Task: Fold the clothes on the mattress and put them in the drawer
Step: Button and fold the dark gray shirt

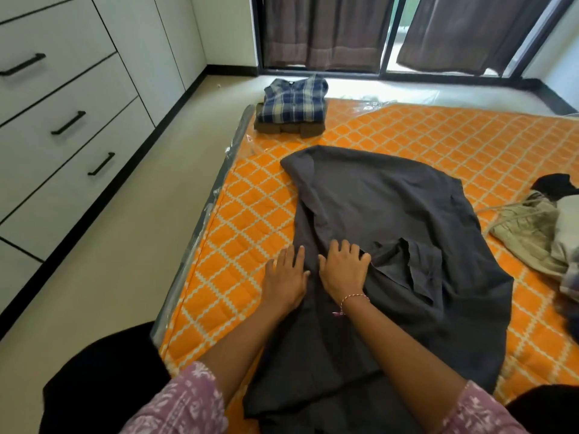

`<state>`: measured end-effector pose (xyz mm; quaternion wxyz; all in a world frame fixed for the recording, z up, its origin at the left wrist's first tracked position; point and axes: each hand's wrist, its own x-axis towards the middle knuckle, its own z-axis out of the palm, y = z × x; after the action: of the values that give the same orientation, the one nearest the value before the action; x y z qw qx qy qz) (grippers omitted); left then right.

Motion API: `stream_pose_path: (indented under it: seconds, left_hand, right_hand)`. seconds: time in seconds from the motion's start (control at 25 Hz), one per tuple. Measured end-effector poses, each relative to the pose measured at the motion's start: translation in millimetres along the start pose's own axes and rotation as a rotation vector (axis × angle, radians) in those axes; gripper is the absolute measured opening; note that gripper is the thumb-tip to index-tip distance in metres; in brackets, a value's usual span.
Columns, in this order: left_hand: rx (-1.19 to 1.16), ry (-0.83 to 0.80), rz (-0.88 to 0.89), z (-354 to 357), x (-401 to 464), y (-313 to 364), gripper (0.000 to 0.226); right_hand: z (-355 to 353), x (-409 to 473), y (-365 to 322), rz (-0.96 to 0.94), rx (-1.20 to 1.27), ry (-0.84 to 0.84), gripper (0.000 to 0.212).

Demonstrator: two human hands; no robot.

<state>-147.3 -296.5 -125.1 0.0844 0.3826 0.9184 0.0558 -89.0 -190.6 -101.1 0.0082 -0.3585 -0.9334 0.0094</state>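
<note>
A large dark grey garment (391,220) lies spread over the orange patterned mattress (438,142). My left hand (286,278) rests flat at the garment's left edge, fingers straight, partly on the mattress. Just beside it, my right hand (344,270) presses on the grey cloth, its fingertips slightly bent into a crease. A folded blue plaid shirt (293,100) sits on top of a folded brown garment (288,128) at the mattress's far left corner. White drawers with black handles (67,122) line the left wall.
A heap of unfolded clothes (545,227), beige, black and white, lies at the right edge of the mattress. Pale floor (125,245) runs between the mattress and the drawers. Dark curtains (329,29) hang over the window at the back.
</note>
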Motion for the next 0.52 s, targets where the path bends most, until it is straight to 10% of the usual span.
stream_pose_path:
  seconds: [0.36,0.52]
  left_hand:
    - [-1.114,0.063,-0.517,-18,190,-31,0.038]
    - [-1.369,0.087,-0.416,-45,264,-29,0.043]
  right_hand:
    - [-2,167,-30,-0.182,0.390,-0.169,0.066]
    - [4,231,-38,0.133,1.013,-0.030,0.035]
